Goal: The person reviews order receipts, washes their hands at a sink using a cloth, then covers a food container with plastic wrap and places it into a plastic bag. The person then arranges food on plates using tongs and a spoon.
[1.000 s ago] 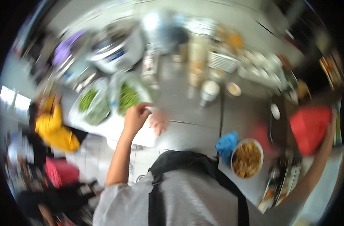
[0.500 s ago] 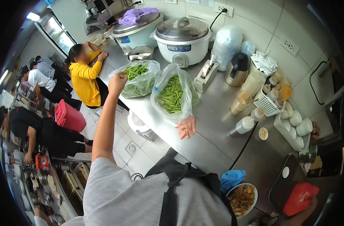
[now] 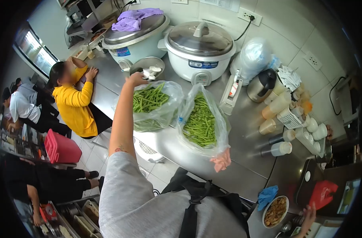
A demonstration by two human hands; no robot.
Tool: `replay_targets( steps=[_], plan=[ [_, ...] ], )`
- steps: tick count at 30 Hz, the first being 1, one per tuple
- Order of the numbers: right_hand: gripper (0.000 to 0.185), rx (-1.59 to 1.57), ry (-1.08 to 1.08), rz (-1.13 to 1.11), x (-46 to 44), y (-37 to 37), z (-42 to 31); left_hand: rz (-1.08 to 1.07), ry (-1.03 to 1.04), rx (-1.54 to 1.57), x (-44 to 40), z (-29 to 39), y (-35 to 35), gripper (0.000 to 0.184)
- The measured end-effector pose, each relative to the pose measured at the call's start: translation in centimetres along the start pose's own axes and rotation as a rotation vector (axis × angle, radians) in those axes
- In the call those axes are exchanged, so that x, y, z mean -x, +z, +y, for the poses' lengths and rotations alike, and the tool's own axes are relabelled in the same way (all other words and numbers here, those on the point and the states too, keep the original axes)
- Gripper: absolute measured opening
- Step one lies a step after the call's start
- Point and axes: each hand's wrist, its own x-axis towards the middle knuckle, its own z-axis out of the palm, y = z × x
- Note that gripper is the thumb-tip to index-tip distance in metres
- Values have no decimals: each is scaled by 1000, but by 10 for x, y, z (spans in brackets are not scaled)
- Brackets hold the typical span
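My left hand (image 3: 136, 79) reaches out to the near side of a metal bowl (image 3: 160, 64). Its fingers are curled in beside white pieces (image 3: 152, 71) lying in the bowl; what they grip is too small to make out. Just below that hand is an open clear plastic bag of green beans (image 3: 149, 99). To its right stands a second clear bag of green beans (image 3: 200, 121). My right hand cannot be identified in view. At the lower right edge is a hand (image 3: 308, 219) with fingers apart, whose body does not show.
Two large rice cookers (image 3: 200, 51) (image 3: 121, 43) line the wall. A thermal jug (image 3: 261, 85) and sauce bottles (image 3: 282, 148) stand at right, near a food bowl (image 3: 275, 211) and a red bag (image 3: 323, 194). A person in yellow (image 3: 75, 107) sits at left.
My left hand has moved from the left bean bag's edge up to the metal bowl. The view has shifted. The hand at lower right has come away from the red bag.
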Motion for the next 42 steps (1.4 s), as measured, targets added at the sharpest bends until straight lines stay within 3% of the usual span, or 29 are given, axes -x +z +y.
replay_targets(
  steps=[1, 4, 7, 10, 14, 15, 17, 18, 19, 20, 21, 22, 23, 24, 25, 26, 27, 28, 30, 32, 33, 34, 35, 36, 38, 40, 41, 42],
  plan=[
    [45, -38, -16, -41, 20, 43, -37, 81, 264, 112, -43, -30, 23, 53],
    [41, -62, -81, -122, 45, 132, -93, -37, 235, 103, -41, -14, 1, 53],
    [37, -29, -173, -188, 64, 185, -146, 72, 393, 0, -34, -3, -32, 47],
    [36, 29, -203, -224, 79, 213, -180, 181, 321, 9, -18, 13, -72, 38],
    [33, 22, -259, -217, 95, 237, -211, 379, 489, 73, 21, -1, -110, 33],
    [33, 6, -273, -207, 99, 243, -213, 526, 559, 49, 44, -6, -118, 33],
    [32, -54, -243, -162, 110, 261, -221, 633, 453, 96, 94, -11, -125, 30],
    [31, -81, -240, -144, 116, 272, -221, 795, 471, -152, 93, -35, -104, 26],
    [29, -84, -262, -102, 120, 287, -216, 615, 360, -164, 96, -50, -88, 21],
    [27, -34, -273, -68, 129, 302, -219, 665, 412, -179, 88, -75, -63, 22],
    [26, -41, -312, -89, 140, 317, -220, 639, 438, -92, 103, -89, -50, 25],
    [25, -100, -261, -157, 150, 329, -219, 567, 288, 148, 114, -97, -46, 29],
    [25, -183, -257, -219, 159, 339, -221, 611, 302, 443, 121, -118, -38, 33],
    [25, -317, -292, -246, 165, 357, -210, 752, 368, 140, 139, -116, -50, 36],
    [26, -428, -293, -278, 176, 367, -216, 622, 346, 709, 161, -96, -52, 40],
    [25, -449, -268, -346, 181, 377, -219, 642, 357, 841, 168, -83, -52, 40],
    [25, -452, -383, -372, 184, 386, -221, 623, 449, 955, 184, -39, -51, 41],
    [31, -381, -536, -248, 183, 397, -223, 609, 512, 1072, 208, 3, -44, 43],
    [39, -519, -574, -172, 186, 417, -230, 373, 606, 1217, 242, 90, -20, 41],
    [43, -970, -346, -233, 193, 431, -237, 120, 737, 1236, 270, 160, 22, 45],
    [46, -999, -302, -255, 190, 427, -229, -53, 808, 1347, 284, 193, 56, 46],
    [48, -1029, -257, -280, 183, 420, -217, -131, 757, 1238, 306, 220, 87, 46],
    [51, -1055, -213, -303, 178, 409, -205, -428, 750, 1244, 341, 247, 107, 47],
    [51, -1116, -110, -205, 183, 386, -197, -618, 860, 1343, 375, 274, 132, 52],
    [50, -1238, 97, -6, 210, 330, -176, -723, 1011, 1273, 421, 302, 168, 53],
    [47, -1256, 63, 169, 210, 302, -106, -966, 1079, 1123, 457, 324, 177, 50],
    [43, -1114, 66, 317, 219, 272, -78, -1079, 1102, 1042, 471, 333, 181, 49],
    [45, -1108, 124, 462, 232, 240, -62, -1095, 1140, 949, 477, 340, 190, 47]
  ],
)
